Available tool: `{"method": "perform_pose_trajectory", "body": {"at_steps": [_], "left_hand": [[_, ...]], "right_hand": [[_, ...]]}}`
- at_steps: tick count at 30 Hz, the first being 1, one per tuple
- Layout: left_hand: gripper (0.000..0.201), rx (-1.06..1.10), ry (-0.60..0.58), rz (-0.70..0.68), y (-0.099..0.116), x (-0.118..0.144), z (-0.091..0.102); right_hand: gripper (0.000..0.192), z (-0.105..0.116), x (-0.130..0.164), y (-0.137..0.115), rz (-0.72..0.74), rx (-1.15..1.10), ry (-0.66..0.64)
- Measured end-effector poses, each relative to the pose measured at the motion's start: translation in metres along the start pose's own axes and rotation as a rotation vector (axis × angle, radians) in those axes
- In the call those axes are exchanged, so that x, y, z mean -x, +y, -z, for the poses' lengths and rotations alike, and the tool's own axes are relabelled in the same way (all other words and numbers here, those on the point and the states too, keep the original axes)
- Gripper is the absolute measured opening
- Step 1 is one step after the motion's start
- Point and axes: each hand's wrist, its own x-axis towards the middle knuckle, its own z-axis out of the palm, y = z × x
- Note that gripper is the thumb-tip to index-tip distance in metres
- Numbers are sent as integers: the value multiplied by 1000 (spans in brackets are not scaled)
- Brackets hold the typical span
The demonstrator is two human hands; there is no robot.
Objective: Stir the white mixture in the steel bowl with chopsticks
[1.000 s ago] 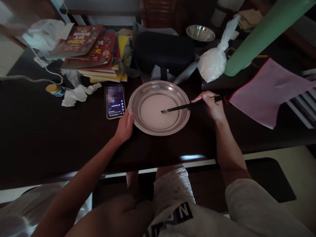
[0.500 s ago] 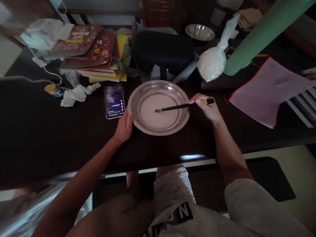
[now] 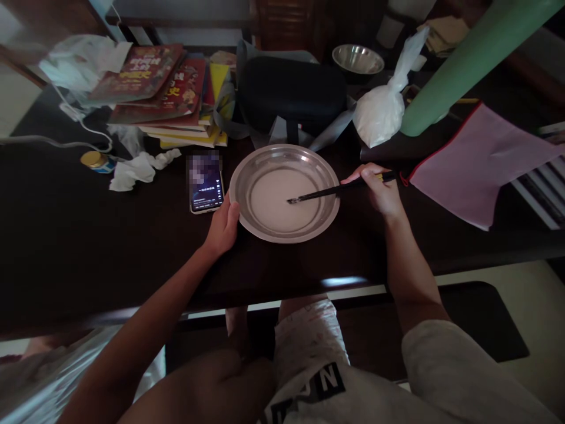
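A round metal basin rests on the dark table with a whitish liquid in its bottom. My left hand grips its left rim, thumb on the near side and fingers hidden behind the edge. Over the right rim, my right hand is closed around black chopsticks. They slant down to the left, and their tips lie at the liquid near the basin's middle. A lit phone lies just left of the basin, close to my left hand.
Stacked books and crumpled tissue lie to the left, near a small jar. Behind the basin is a black case. A tied bag of white powder, a green column and a pink pouch stand right.
My right hand has shifted a little to the right, drawing the chopstick tips the same way through the liquid. My left hand and the basin stay in place.
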Motion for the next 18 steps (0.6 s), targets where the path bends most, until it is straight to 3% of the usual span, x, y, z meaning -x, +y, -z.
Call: {"method": "perform_pose_trajectory", "body": {"at_steps": [4, 9, 14, 18], "left_hand": [[72, -3, 0, 24, 0, 0, 0], [72, -3, 0, 24, 1, 0, 0], [74, -19, -6, 17, 1, 0, 1], [73, -30, -13, 25, 0, 0, 1]], "right_hand": [[31, -1, 0, 0, 10, 24, -96], [32, -1, 0, -2, 6, -3, 10], [28, -1, 0, -1, 25, 8, -98], [30, 0, 0, 0, 14, -4, -15]]}}
